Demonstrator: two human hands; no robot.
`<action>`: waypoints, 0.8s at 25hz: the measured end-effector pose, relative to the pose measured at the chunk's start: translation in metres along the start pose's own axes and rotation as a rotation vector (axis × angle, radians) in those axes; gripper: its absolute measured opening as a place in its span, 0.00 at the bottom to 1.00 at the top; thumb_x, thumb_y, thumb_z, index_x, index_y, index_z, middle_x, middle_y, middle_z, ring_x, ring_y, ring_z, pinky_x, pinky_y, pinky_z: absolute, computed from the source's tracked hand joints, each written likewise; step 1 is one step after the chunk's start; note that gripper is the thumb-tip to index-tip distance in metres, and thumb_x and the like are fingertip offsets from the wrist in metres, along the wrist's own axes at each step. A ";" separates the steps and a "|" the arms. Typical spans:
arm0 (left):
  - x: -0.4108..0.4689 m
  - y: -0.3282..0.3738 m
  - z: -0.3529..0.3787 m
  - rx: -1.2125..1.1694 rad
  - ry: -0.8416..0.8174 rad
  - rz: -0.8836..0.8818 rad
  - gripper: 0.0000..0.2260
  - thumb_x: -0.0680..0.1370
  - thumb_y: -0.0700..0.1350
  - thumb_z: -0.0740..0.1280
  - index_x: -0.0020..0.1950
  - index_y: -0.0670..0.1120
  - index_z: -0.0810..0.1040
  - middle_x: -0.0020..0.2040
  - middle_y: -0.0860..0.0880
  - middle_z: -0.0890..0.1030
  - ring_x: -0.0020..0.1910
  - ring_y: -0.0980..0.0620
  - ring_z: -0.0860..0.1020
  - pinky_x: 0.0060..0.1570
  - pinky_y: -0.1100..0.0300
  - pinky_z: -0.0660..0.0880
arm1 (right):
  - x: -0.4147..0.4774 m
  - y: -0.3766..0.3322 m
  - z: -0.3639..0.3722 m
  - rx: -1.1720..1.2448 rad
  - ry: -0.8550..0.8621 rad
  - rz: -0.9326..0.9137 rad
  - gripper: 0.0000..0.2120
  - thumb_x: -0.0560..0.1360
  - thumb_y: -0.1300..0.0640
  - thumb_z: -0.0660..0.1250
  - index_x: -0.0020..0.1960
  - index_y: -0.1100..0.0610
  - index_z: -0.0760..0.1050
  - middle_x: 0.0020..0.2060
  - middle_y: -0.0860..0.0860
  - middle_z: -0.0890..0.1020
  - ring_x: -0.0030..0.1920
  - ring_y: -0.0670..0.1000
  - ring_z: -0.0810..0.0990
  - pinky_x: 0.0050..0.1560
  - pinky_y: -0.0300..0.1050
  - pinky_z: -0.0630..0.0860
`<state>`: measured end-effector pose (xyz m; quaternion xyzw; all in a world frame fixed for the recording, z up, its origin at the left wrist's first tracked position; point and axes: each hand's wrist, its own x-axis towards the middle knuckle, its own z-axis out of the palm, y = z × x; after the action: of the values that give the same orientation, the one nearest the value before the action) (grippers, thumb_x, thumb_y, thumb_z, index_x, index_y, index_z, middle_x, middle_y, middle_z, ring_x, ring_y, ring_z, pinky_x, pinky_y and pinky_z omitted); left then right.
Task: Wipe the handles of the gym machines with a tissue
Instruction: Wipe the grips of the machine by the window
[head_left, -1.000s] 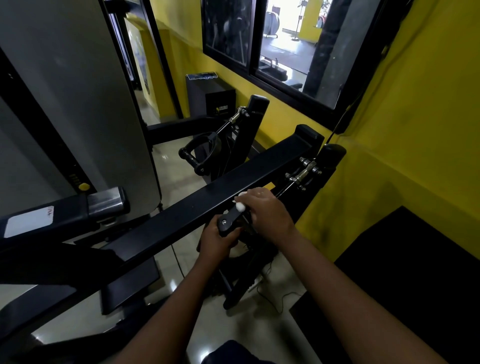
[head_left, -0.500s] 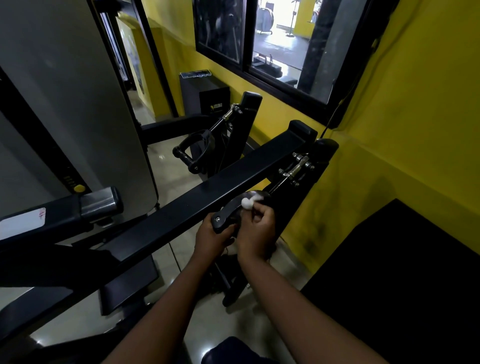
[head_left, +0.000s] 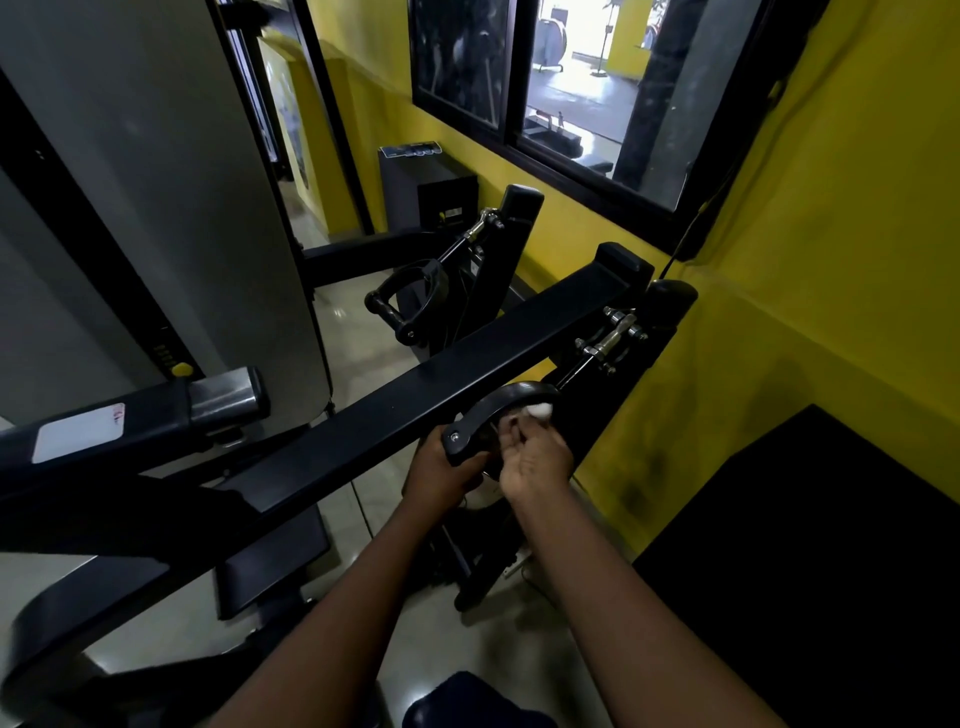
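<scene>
I see the left hand (head_left: 441, 475) gripping the lower end of the near handle (head_left: 488, 411), just below centre. The right hand (head_left: 535, 462), at its 3 o'clock, pinches a white tissue (head_left: 540, 410) against the handle's curved strap. The far handle (head_left: 387, 314) hangs at 11 o'clock beyond the slanted black beam (head_left: 415, 395), near the yellow wall (head_left: 831, 260).

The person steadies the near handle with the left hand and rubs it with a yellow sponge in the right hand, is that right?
Not quite. In the head view the right hand pinches a small white tissue, not a yellow sponge, against the near handle. The left hand does grip that handle.
</scene>
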<state>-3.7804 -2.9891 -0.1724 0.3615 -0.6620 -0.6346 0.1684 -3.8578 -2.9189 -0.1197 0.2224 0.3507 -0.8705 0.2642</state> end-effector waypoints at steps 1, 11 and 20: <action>0.000 -0.001 0.000 0.010 -0.003 0.004 0.24 0.64 0.51 0.75 0.57 0.49 0.73 0.55 0.45 0.80 0.49 0.46 0.82 0.51 0.42 0.80 | 0.002 -0.002 0.000 0.029 0.053 -0.080 0.05 0.77 0.69 0.65 0.53 0.66 0.75 0.45 0.58 0.80 0.43 0.53 0.81 0.46 0.43 0.80; -0.005 0.004 0.001 0.012 0.011 0.012 0.20 0.71 0.43 0.75 0.60 0.46 0.72 0.55 0.44 0.80 0.51 0.46 0.82 0.52 0.44 0.80 | 0.008 -0.002 0.004 -0.001 0.022 -0.078 0.03 0.78 0.64 0.65 0.51 0.61 0.77 0.43 0.54 0.79 0.37 0.47 0.78 0.35 0.35 0.78; -0.006 0.002 0.001 0.070 0.003 0.045 0.20 0.67 0.47 0.74 0.56 0.50 0.72 0.54 0.45 0.80 0.52 0.46 0.80 0.54 0.41 0.78 | -0.015 0.012 -0.004 -0.430 -0.053 -0.159 0.06 0.79 0.62 0.63 0.55 0.61 0.75 0.45 0.55 0.82 0.44 0.52 0.83 0.40 0.41 0.79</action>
<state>-3.7774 -2.9849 -0.1688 0.3531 -0.6915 -0.6065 0.1711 -3.8381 -2.9188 -0.1201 0.1099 0.5375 -0.7993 0.2453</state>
